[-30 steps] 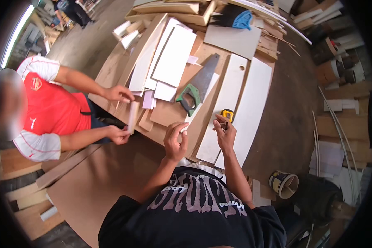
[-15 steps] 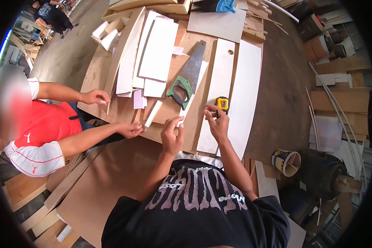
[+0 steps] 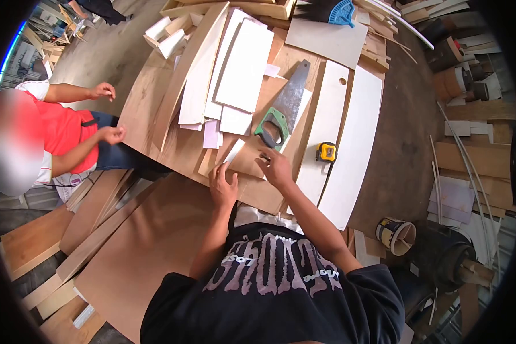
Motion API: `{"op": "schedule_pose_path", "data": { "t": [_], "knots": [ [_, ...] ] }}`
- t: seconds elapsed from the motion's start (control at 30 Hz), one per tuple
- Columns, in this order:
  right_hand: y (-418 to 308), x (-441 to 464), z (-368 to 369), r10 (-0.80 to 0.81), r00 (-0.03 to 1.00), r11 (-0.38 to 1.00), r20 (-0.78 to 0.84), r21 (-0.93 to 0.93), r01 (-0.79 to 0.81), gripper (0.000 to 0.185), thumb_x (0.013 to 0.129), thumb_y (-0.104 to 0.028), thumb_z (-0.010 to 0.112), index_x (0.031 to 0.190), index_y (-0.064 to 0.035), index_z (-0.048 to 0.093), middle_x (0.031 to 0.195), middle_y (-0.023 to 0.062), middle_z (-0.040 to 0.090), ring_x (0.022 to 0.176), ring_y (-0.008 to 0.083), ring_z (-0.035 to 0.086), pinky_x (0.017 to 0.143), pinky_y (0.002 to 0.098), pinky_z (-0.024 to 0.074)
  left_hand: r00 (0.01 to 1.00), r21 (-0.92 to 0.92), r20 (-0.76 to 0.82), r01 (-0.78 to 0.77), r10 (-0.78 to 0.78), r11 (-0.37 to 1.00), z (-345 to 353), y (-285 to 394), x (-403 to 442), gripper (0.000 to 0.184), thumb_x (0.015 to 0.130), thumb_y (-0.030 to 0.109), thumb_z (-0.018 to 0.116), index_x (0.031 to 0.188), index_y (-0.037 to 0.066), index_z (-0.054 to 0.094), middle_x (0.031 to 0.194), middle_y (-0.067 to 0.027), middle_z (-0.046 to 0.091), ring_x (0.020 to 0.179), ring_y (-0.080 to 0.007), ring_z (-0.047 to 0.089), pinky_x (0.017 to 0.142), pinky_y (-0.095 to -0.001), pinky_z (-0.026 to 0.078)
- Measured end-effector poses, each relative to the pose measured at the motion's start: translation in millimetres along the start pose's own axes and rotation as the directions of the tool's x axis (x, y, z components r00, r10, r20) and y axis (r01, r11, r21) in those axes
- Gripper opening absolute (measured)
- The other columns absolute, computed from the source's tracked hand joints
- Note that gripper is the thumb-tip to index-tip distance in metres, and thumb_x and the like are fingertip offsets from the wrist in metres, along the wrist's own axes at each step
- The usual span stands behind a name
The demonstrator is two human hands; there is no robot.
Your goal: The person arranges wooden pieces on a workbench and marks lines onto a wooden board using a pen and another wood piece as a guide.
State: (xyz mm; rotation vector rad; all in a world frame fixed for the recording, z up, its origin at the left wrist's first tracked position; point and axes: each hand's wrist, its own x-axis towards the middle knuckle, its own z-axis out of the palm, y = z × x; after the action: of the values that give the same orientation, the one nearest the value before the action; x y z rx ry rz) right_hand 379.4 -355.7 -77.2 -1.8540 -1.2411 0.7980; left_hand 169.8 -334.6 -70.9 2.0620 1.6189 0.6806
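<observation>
My left hand (image 3: 223, 184) is at the near edge of the bench, thumb apart from its bent fingers. Its fingertips are at the near end of a short white strip (image 3: 235, 150); I cannot tell whether they touch. My right hand (image 3: 277, 171) is just below the green handle of a handsaw (image 3: 289, 103), its fingers curled together. Something small and dark shows between those fingers, too unclear to name. The saw lies flat, blade pointing away. Right of it, a yellow and black tape measure (image 3: 327, 152) sits on a long white board (image 3: 317, 126) with a round hole.
White panels (image 3: 245, 66) are stacked left of the saw, beside a long upright plank (image 3: 192, 74). A blue brush (image 3: 341, 12) lies at the back. A co-worker in a red shirt (image 3: 63, 123) stands at the left. A bucket (image 3: 395, 236) stands on the floor at right.
My right hand has moved left, from beside the tape measure to below the saw handle. My left hand has shifted left to the white strip. The co-worker's hands have drawn back from the bench.
</observation>
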Motion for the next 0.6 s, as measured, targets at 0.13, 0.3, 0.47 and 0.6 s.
{"op": "schedule_pose_path", "data": {
  "t": [0.13, 0.3, 0.47, 0.6],
  "knots": [
    [-10, 17, 40, 0.008, 0.997, 0.991, 0.082, -0.135, 0.003, 0.055, 0.094, -0.031, 0.078, 0.146, -0.0175, 0.065, 0.118, 0.0109, 0.076, 0.105, 0.0345, 0.075, 0.091, 0.0464, 0.0597, 1.000, 0.051, 0.017, -0.024, 0.023, 0.998, 8, -28, 10, 0.054, 0.089, 0.011, 0.081, 0.140, 0.006, 0.064, 0.135, -0.0153, 0.064, 0.125, -0.0381, 0.061, 0.108, -0.0487, 0.049],
    [-16, 22, 55, 0.089, 0.992, 0.985, 0.088, -0.155, -0.075, 0.064, 0.094, -0.034, 0.078, 0.153, -0.0197, 0.058, 0.122, 0.0099, 0.075, 0.108, 0.0348, 0.074, 0.091, 0.0482, 0.0592, 0.994, 0.071, 0.075, -0.078, 0.073, 0.994, 15, -50, 19, 0.050, 0.088, 0.007, 0.080, 0.136, 0.006, 0.066, 0.127, -0.0129, 0.066, 0.122, -0.0378, 0.062, 0.104, -0.0499, 0.049],
    [-16, 3, 25, 0.122, 0.992, 0.992, 0.031, -0.038, -0.121, 0.060, 0.094, -0.035, 0.079, 0.147, -0.0156, 0.060, 0.108, 0.0135, 0.078, 0.099, 0.0368, 0.075, 0.086, 0.0493, 0.0586, 0.981, -0.033, 0.110, -0.158, 0.160, 0.987, 6, -28, 14, 0.044, 0.086, 0.003, 0.077, 0.129, 0.006, 0.070, 0.122, -0.0123, 0.067, 0.118, -0.0376, 0.062, 0.103, -0.0504, 0.048],
    [-10, -33, -32, 0.192, 0.978, 0.979, -0.083, 0.082, -0.185, 0.049, 0.092, -0.026, 0.084, 0.136, -0.0130, 0.067, 0.103, 0.0176, 0.075, 0.092, 0.0379, 0.074, 0.082, 0.0465, 0.0581, 0.941, -0.171, 0.162, -0.269, 0.297, 0.948, 10, 10, 11, 0.040, 0.085, 0.001, 0.075, 0.125, 0.005, 0.072, 0.120, -0.0129, 0.068, 0.115, -0.0379, 0.062, 0.102, -0.0505, 0.048]
  ]
}}
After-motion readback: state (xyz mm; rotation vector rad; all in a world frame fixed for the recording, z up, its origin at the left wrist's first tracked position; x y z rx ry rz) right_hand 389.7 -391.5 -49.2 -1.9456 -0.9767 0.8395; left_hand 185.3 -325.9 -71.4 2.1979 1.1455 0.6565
